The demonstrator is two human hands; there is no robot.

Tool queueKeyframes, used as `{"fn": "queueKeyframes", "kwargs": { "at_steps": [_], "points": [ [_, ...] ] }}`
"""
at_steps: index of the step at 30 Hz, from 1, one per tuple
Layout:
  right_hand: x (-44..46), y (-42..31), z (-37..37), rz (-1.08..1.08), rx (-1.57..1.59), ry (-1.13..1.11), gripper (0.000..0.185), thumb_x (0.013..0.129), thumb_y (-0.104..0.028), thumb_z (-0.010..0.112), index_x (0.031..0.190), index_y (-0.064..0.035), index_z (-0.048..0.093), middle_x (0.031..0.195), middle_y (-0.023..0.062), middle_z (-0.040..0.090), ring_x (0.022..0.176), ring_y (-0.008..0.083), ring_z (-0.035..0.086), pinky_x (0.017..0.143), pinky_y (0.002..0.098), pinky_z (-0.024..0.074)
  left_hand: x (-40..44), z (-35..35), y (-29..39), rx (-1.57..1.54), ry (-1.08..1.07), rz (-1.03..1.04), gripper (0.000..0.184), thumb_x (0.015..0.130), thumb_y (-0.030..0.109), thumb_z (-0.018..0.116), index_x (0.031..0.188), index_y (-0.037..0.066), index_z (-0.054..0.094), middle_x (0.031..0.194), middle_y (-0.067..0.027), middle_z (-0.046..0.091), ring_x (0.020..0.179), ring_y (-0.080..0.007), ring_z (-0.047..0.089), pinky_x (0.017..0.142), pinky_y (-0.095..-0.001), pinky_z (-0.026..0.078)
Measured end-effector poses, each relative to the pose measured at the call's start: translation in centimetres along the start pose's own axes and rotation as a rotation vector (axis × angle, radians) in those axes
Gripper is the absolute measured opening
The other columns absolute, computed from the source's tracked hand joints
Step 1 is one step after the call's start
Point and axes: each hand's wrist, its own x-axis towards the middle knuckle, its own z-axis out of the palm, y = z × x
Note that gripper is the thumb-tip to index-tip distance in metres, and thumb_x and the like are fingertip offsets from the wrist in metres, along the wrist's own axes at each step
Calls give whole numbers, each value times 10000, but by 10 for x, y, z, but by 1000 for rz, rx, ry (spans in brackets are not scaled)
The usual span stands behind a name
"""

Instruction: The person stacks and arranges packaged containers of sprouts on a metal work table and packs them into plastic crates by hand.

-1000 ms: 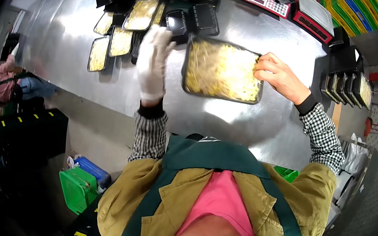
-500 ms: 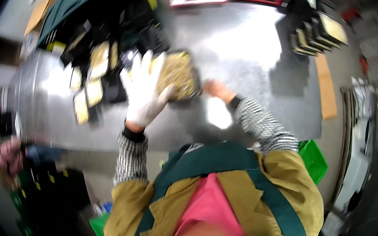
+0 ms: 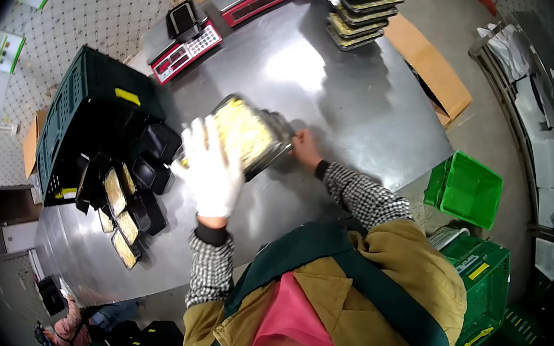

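A black tray of pale yellow shredded food (image 3: 244, 131) is between my hands over the steel table (image 3: 273, 204). Across its left side lies my left hand (image 3: 212, 168) in a white glove, its fingers stretched out and apart. My bare right hand (image 3: 307, 150) is closed at the tray's right edge, pinching what looks like clear plastic film (image 3: 280, 132) there. Left of my gloved hand, several small filled trays (image 3: 126, 226) and black empty trays (image 3: 150, 172) lie in front of a tipped dark green crate (image 3: 71, 116).
Two red scales (image 3: 184, 52) (image 3: 252, 5) stand at the back. A stack of filled trays (image 3: 362, 17) is at the far right corner, near a cardboard box (image 3: 435, 68). Green crates (image 3: 465, 189) (image 3: 484, 288) sit right of the table. Another person (image 3: 71, 327) is at lower left.
My view has turned, so the table appears rotated. The left hand remains over the tray and the right hand at its right edge, where film now shows.
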Motion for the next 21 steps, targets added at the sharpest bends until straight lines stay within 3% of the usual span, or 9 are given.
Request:
{"fn": "queueKeyframes", "kwargs": {
  "at_steps": [3,6,7,11,12,15,17,20,21],
  "points": [
    [30,-44,-104,70,62,166,106,950,-133,432,990,-37,409,827,87,502,567,160,563,520,305,513,49,1,101,-49,77,208,648,865,381,504,1416,96,316,1466,-129,314,1341,-325,295,1001,-609,234],
    [98,-13,-214,-29,-10,242,118,972,-126,365,1058,-48,389,935,104,515,778,238,591,635,385,566,100,10,200,-185,163,325,670,821,381,575,1374,68,362,1424,-140,357,1319,-328,321,972,-647,238],
    [124,0,-246,-85,14,372,148,894,-70,516,987,-4,422,871,135,550,749,236,570,573,370,521,117,15,228,-211,154,370,683,807,379,596,1367,61,367,1407,-144,372,1312,-330,328,959,-662,239],
    [165,-32,-327,-188,67,231,317,776,-32,668,978,-25,424,879,112,559,793,221,579,640,355,539,174,23,321,-244,150,456,716,797,401,601,1359,26,367,1388,-154,383,1308,-326,327,960,-690,222],
    [176,-31,-337,-270,-61,230,349,751,-25,692,976,-31,425,890,107,560,804,216,582,642,353,545,188,28,335,-222,168,475,721,802,415,594,1357,14,366,1389,-162,380,1305,-331,330,964,-683,229],
    [182,-91,-347,-55,304,218,367,759,-24,669,993,-58,389,917,71,511,786,196,588,584,361,566,223,28,363,-125,261,505,680,816,457,553,1321,19,428,1358,-192,418,1302,-342,330,1008,-635,214],
    [195,-103,-347,18,302,281,157,871,-86,535,966,-99,410,861,45,506,738,169,565,615,355,529,246,37,367,-108,416,551,665,802,506,545,1247,13,521,1317,-249,436,1263,-385,353,1003,-612,232],
    [193,-75,-335,-207,203,396,263,896,-272,559,976,-102,376,910,58,442,709,138,516,608,299,505,275,28,360,-248,183,619,679,786,553,538,1220,31,535,1260,-219,508,1225,-417,392,1024,-625,189],
    [177,-88,-320,-40,459,436,335,883,-310,602,995,-99,367,892,43,450,711,125,512,602,285,504,278,18,359,-156,210,611,657,765,531,590,1178,21,566,1174,-188,569,1143,-376,483,996,-568,295]
  ]
}}
